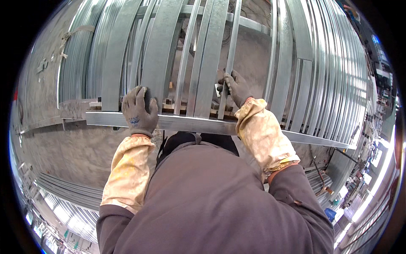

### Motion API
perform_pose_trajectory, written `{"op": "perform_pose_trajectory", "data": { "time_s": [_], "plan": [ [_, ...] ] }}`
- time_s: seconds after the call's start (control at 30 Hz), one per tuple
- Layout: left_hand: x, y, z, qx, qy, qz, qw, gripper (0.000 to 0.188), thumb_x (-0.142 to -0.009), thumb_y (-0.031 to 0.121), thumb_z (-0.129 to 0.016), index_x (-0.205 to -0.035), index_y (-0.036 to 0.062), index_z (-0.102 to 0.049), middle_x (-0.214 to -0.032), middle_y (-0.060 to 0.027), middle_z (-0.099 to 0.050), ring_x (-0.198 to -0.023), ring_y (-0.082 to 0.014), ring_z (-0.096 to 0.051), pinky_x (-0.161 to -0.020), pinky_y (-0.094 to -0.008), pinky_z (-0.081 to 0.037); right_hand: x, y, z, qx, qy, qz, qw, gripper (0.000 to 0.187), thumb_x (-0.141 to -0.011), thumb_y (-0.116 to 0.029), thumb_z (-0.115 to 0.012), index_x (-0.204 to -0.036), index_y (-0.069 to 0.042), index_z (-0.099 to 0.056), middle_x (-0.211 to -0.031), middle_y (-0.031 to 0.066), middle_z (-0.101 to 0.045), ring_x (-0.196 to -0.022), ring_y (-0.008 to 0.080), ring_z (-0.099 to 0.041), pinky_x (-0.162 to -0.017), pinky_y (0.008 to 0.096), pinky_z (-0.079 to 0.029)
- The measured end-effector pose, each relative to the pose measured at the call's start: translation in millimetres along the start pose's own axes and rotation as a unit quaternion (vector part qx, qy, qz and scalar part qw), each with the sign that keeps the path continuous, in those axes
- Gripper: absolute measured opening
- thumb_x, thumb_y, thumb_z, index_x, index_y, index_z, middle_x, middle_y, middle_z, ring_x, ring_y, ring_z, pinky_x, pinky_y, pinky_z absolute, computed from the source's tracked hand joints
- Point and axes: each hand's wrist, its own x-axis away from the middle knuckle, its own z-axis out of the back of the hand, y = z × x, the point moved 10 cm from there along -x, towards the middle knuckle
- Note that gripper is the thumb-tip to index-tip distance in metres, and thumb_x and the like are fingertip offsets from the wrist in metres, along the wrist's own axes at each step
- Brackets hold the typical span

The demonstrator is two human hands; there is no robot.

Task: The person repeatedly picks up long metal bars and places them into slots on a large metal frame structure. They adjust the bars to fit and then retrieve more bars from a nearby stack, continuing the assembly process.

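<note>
My left hand, in a dark grey work glove, is at the near ends of the grey metal bars. Its fingers are stretched out, with the thumb apart, beside a wide flat bar; whether it touches that bar I cannot tell. My right hand, gloved alike, has its fingers bent round a narrow metal bar that runs away from me. The near end of this bar lies close to a long crosswise metal rail in front of my body. Stained cream sleeve covers wrap both forearms.
Bundled metal profiles lie at the far left, tied with a strap. Many close-set bars fill the right side. Another metal stack stands at the lower left. A crossbar supports bars at the far side.
</note>
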Motion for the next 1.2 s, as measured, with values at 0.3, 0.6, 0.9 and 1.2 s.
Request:
{"op": "perform_pose_trajectory", "data": {
  "time_s": [0.3, 0.6, 0.9, 1.2],
  "plan": [
    [-1, -1, -2, 0.001, -0.006, -0.001, 1.0, 0.042, -0.09, 0.022, -0.072, -0.13, 0.01, -0.066, -0.134, -0.0141, -0.065, -0.127, -0.0372, -0.06, -0.11, -0.0523, -0.046, 11, 2, -13, -0.083, 0.027, -0.024, 0.996, 0.037, -0.11, -0.038, -0.059, -0.133, -0.009, -0.062, -0.086, 0.0045, -0.067, -0.069, 0.0132, -0.063, -0.063, 0.0304, -0.052],
    [0, -3, -1, 0.006, -0.003, -0.003, 1.0, 0.041, -0.089, 0.021, -0.07, -0.128, 0.0092, -0.068, -0.132, -0.0135, -0.065, -0.127, -0.0376, -0.06, -0.11, -0.0534, -0.045, 8, 6, -12, -0.105, 0.042, -0.015, 0.993, 0.035, -0.111, -0.038, -0.059, -0.127, -0.007, -0.061, -0.085, 0.0057, -0.065, -0.07, 0.0144, -0.064, -0.064, 0.0315, -0.054],
    [0, 1, -1, 0.011, 0.005, -0.022, 1.0, 0.04, -0.09, 0.019, -0.067, -0.127, 0.0065, -0.071, -0.132, -0.017, -0.069, -0.125, -0.0381, -0.063, -0.111, -0.0515, -0.048, 33, -11, -6, 0.222, 0.124, 0.059, 0.965, 0.057, -0.099, -0.034, -0.069, -0.146, -0.004, -0.055, -0.122, 0.0266, -0.069, -0.118, 0.0402, -0.066, -0.107, 0.0497, -0.051],
    [3, -6, -14, 0.0, -0.045, -0.018, 0.999, 0.039, -0.096, 0.02, -0.066, -0.132, 0.005, -0.068, -0.137, -0.0188, -0.065, -0.13, -0.0397, -0.059, -0.113, -0.0519, -0.046, 176, -73, -16, 0.33, 0.196, 0.356, 0.852, 0.061, -0.088, -0.024, -0.077, -0.141, -0.002, -0.058, -0.136, 0.023, -0.062, -0.129, 0.0403, -0.06, -0.113, 0.0536, -0.046]
  ]
}}
